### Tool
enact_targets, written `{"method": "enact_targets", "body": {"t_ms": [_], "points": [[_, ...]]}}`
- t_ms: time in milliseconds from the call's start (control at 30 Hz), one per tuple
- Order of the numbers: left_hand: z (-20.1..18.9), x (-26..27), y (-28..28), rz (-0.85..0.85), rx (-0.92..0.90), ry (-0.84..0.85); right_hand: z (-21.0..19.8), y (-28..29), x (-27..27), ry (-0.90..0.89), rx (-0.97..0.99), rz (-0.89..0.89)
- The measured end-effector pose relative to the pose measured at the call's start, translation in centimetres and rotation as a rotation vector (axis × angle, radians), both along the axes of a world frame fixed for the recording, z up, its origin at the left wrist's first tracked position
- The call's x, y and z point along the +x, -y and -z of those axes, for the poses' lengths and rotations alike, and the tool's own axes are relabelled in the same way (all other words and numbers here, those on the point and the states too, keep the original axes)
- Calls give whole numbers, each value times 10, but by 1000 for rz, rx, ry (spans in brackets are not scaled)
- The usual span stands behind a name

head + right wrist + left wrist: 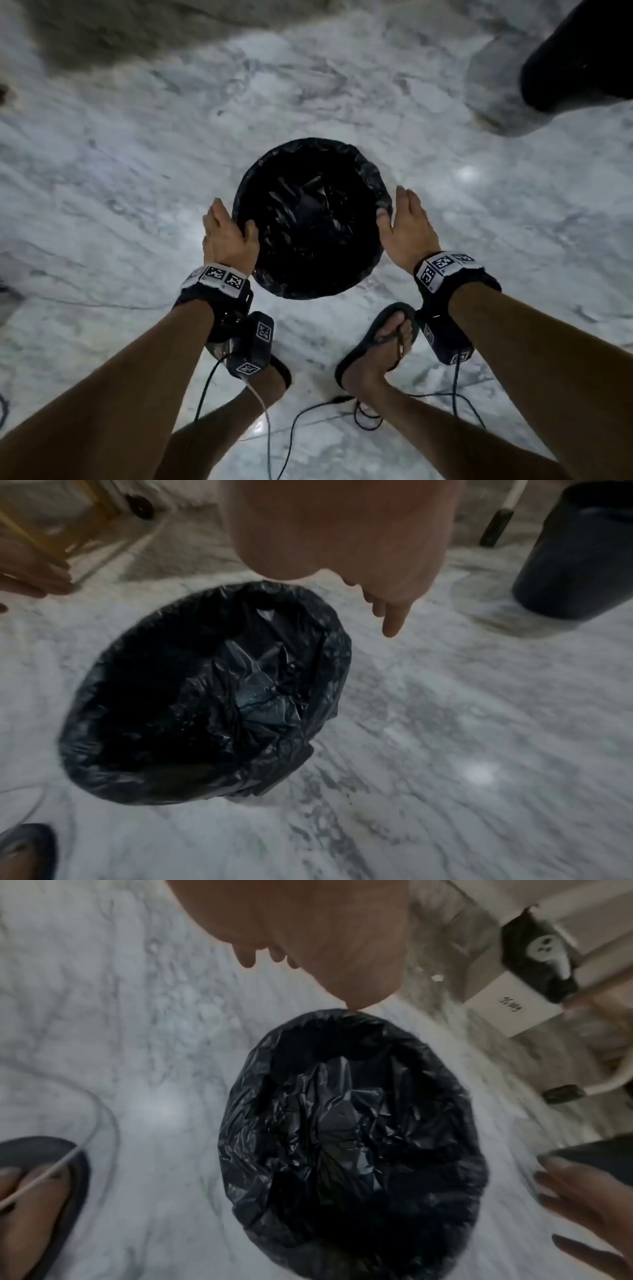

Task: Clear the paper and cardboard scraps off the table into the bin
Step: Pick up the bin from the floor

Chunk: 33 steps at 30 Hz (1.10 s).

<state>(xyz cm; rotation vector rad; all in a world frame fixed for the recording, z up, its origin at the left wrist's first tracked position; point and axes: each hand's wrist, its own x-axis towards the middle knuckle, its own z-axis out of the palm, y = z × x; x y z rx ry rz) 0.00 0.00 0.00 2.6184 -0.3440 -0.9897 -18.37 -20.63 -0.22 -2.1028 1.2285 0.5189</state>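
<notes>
Left hand [227, 236] and right hand [406, 229] lowered, fingers straight

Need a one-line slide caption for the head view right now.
Left hand and right hand flank the rim of a black-lined bin standing on the marble floor, no scraps visible in either hand.

A black liner [310, 219] fills the bin, on a white floor [137, 171] veined with grey.
</notes>
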Motion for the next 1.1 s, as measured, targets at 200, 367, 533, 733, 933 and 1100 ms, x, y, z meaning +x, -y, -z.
{"method": "enact_targets", "body": {"t_ms": [200,367,533,733,933,1100], "points": [[75,-3,-9,-141,-8,-37,79,-7,5,51,0,199],[88,-5,-12,-230,2,-61,96,-11,6,126,-65,302],[56,0,-2,-215,38,30,61,-9,14,146,-132,314],[-45,15,14,-170,-124,101,-45,11,19,210,-202,313],[-198,22,39,-214,-300,146,-201,39,27,234,-228,349],[-343,23,62,-274,-425,188,-349,74,32,302,-258,329]]}}
